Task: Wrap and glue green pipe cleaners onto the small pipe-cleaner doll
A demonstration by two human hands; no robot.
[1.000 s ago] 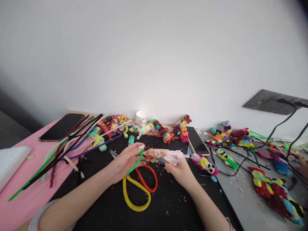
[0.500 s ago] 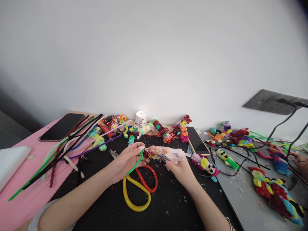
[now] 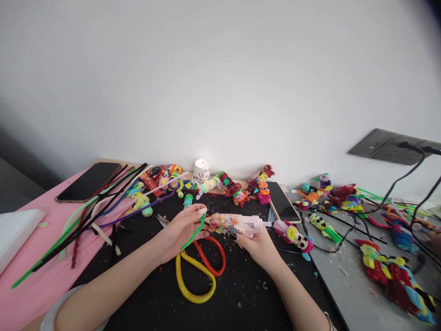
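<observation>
Between thumb and fingers, my left hand (image 3: 177, 232) pinches a short bent green pipe cleaner (image 3: 193, 235). My right hand (image 3: 258, 246) is wrapped round a pale pink glue gun (image 3: 250, 224), whose front is covered in colourful fuzz. The gun points left, and its nozzle is at the pipe cleaner, close to my left fingertips; whether they touch I cannot tell. A glue stick end pokes out at the gun's back. Below the hands lie scissors (image 3: 195, 301) with one yellow and one red handle loop; their blades are partly hidden behind my left hand.
Loose pipe cleaners (image 3: 93, 207) and a dark phone (image 3: 88, 182) lie on the pink surface. Several fuzzy figures (image 3: 236, 193) line the wall beside a paper cup (image 3: 201, 171). Another phone (image 3: 283, 202) lies behind the gun. Black cords run from a wall socket (image 3: 382, 146). Another person's hand shows at far right.
The glue gun has shifted slightly and turned in my right hand, its nozzle now showing more plainly by the green pipe cleaner. My left hand stays almost still.
</observation>
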